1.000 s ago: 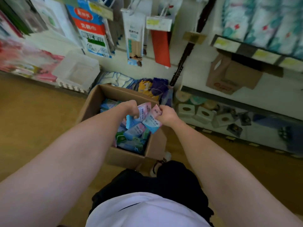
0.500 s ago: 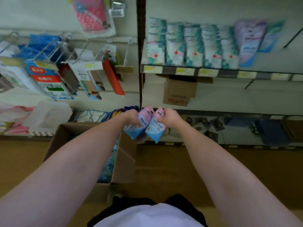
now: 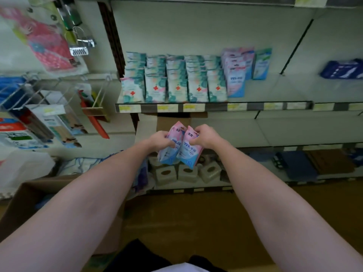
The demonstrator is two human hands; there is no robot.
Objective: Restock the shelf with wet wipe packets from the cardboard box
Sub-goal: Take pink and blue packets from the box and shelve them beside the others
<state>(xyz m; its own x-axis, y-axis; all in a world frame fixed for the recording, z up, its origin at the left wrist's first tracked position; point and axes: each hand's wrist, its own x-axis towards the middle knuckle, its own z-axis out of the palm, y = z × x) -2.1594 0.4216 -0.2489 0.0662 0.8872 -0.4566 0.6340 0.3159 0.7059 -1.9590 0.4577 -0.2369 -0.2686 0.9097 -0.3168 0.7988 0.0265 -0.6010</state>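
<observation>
two pink-and-blue wet wipe packets held out in front of the shelving, below the shelf edge with the price labels. left packet gripped by left hand, fingers curled round its left side. right packet gripped by right hand, fingers curled over its upper right part. the two packets touch side by side, both tilted, tops leaning toward the shelf edge, bottoms hanging toward the floor. both arms stretched forward, forearms bare, hands close together with only the packets between them.

on the shelf above the edge: a row of teal-and-white packets with red crosses, several deep, and just right of them matching pink-and-blue packets standing upright. a green-blue packet right of those. a dark blue pack far right on the same shelf level.

cardboard box well below and left of the shelf edge, on the floor, partly hidden by the left arm. contents too blurred to tell. grey tissue box holders on the low shelf under the hands.
</observation>
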